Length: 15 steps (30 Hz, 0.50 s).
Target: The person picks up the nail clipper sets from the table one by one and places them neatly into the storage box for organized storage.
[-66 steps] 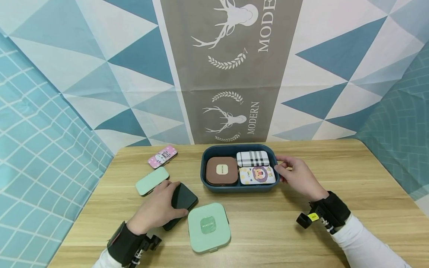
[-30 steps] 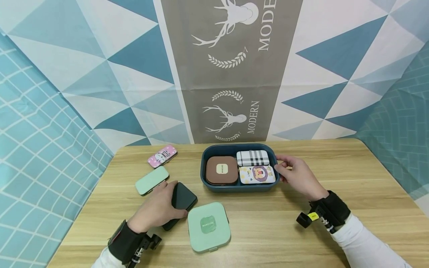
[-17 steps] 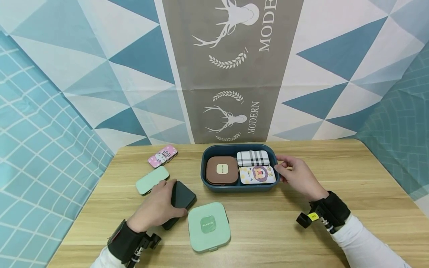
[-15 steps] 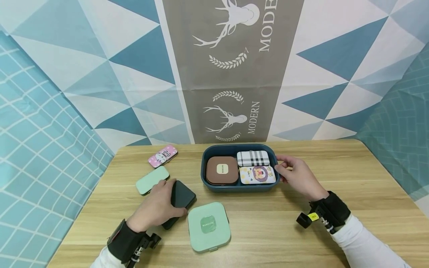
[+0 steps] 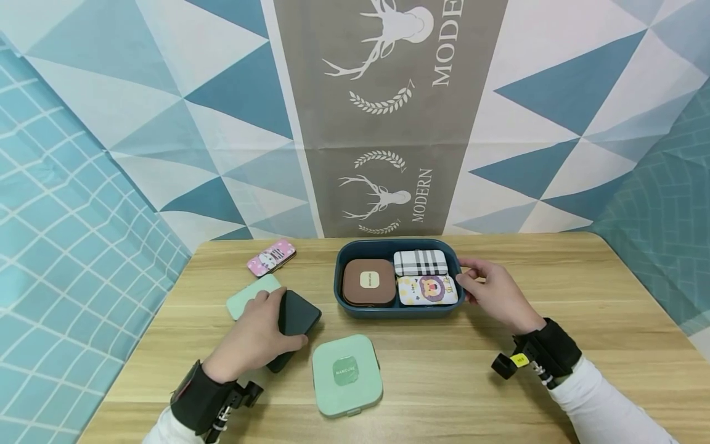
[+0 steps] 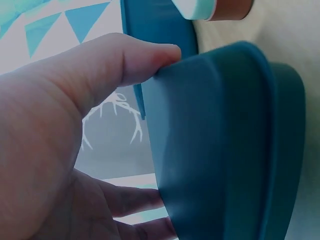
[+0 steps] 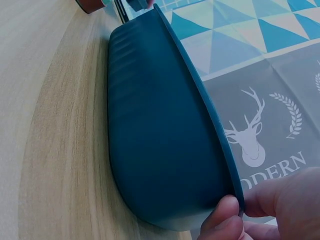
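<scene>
The left hand [image 5: 252,336] gripped the dark case [image 5: 297,319] between thumb and fingers, left of the tray [image 5: 396,312], between the small mint case [image 5: 252,291] and the square mint case [image 5: 347,388]. The right hand [image 5: 497,293] pinched the tray's right rim. Inside sat the brown case [image 5: 368,293], plaid case [image 5: 420,263] and lion case [image 5: 427,290].
</scene>
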Motion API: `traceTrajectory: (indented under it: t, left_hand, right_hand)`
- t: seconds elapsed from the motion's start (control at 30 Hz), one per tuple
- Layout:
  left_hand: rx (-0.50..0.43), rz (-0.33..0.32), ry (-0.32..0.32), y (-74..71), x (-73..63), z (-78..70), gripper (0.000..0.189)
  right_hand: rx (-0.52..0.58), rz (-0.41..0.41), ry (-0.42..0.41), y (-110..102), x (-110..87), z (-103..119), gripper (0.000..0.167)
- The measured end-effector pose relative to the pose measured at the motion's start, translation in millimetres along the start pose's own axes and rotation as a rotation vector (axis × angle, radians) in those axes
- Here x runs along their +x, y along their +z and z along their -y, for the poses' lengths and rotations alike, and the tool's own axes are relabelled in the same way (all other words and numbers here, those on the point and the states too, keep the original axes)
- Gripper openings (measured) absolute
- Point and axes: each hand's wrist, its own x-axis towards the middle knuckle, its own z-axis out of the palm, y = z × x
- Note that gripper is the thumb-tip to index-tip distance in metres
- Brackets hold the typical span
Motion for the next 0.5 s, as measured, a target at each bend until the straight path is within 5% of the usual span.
traceTrajectory:
  t: [0.5]
  left_hand:
    - [-0.021, -0.042, 0.010, -15.2, 0.2, -13.4, 0.101]
  right_hand:
    - [-0.006, 0.004, 0.001, -0.3, -0.7, 1.1, 0.049]
